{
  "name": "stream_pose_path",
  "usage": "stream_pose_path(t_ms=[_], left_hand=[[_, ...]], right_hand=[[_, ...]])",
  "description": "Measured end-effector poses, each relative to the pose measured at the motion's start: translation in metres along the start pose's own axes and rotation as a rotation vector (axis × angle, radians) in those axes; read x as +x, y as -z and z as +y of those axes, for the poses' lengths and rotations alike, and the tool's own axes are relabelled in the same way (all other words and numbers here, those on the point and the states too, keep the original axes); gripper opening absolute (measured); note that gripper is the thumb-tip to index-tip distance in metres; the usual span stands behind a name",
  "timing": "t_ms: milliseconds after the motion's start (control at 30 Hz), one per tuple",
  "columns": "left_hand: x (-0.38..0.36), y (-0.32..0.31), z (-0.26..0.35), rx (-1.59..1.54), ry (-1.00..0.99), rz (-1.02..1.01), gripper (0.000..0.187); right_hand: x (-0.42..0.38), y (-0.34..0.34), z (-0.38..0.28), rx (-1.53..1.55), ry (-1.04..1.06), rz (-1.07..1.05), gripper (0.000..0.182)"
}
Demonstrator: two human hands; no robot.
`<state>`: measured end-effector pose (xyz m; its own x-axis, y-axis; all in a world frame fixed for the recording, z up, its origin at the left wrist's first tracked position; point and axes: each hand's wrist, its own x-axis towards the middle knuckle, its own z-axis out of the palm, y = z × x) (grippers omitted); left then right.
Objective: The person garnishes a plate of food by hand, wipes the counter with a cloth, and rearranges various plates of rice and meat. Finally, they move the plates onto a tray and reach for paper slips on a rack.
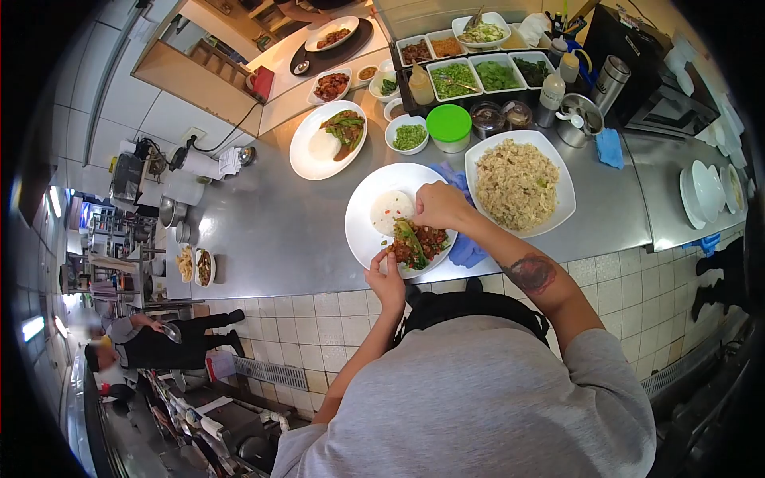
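Note:
A white plate (362, 197) lies on the steel counter in front of me. It bears a round mound of rice (392, 211) with small red bits on top, and beside it a saucy brown meat dish with green leafy vegetables (409, 245). My right hand (440, 206) is over the plate's right side, above the food, with its fingers closed; what they hold, if anything, is hidden. My left hand (386, 279) is at the plate's near-left rim, thumb and fingers pinched together at the edge of the meat and greens. Whatever is between them is too small to name.
Right of the plate stand a square bowl of fried rice (518, 183) and a blue cloth (468, 253). Behind are another filled plate (299, 143), a green-lidded tub (449, 124) and trays of chopped toppings (497, 76). A co-worker (167, 334) stands at the left.

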<state>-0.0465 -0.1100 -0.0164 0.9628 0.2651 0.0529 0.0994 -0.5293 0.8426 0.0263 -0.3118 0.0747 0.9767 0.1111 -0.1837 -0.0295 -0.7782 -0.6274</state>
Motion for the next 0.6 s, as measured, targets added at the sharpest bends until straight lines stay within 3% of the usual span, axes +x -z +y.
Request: stream_pose_path(t_ms=[433,600], left_hand=[[0.002,0.003,-0.009,-0.068,0.088,-0.01,0.027],[0.003,0.006,-0.011,-0.068,0.069,-0.039,0.025]], right_hand=[[-0.034,-0.017,0.009,0.262,-0.114,0.23,0.022],[-0.041,-0.02,0.014,0.427,-0.101,0.407,0.021]])
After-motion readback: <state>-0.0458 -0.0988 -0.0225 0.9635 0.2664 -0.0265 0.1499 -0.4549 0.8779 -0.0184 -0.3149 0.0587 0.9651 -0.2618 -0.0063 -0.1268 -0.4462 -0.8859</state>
